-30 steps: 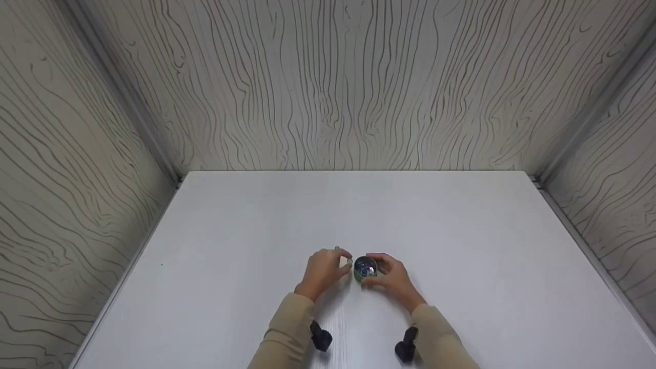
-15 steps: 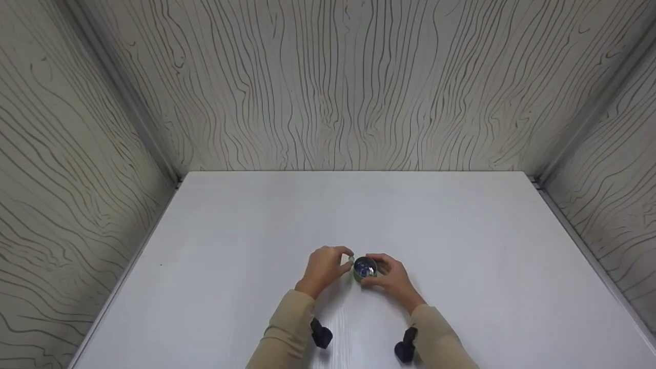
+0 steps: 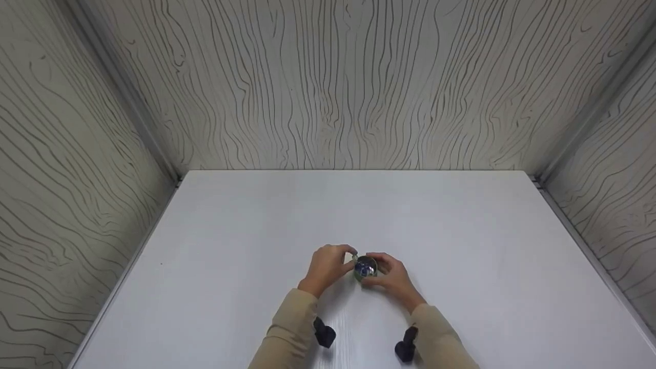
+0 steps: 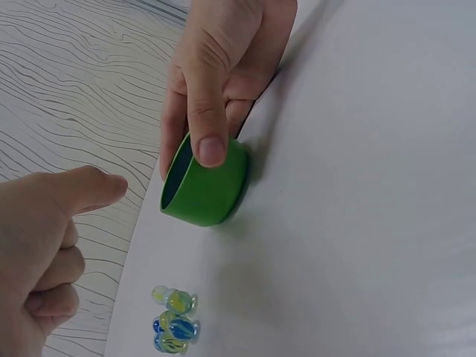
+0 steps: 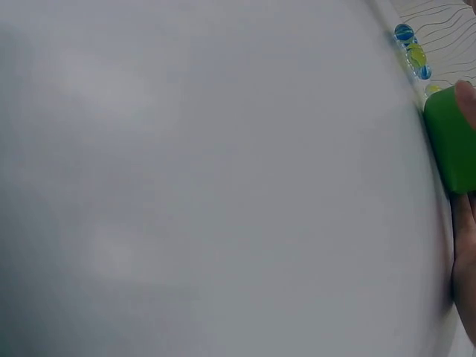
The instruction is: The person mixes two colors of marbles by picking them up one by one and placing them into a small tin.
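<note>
In the head view my left hand (image 3: 325, 266) pinches a small glass marble (image 3: 354, 258) between thumb and index finger, right at the cup's left rim. The left wrist view hides this marble behind the finger. My right hand (image 3: 394, 277) grips a green cup (image 4: 207, 192) from its right side, thumb along the outer wall. Standing upright on the table, the cup has a dark inside, where shiny blue and white glints show from above. Several glass marbles (image 4: 177, 327), blue and yellow swirled, lie on the table beside the cup in the left wrist view.
The white tabletop (image 3: 246, 220) runs back to a wood-patterned wall (image 3: 328, 87), with similar panels at both sides. A black wrist-worn piece (image 3: 325, 335) sticks out under the left sleeve, and another black piece (image 3: 405, 351) under the right one.
My left hand has moved slightly right and up, bringing the pinched marble from beside the cup to its rim. The right hand and the cup have stayed in place.
</note>
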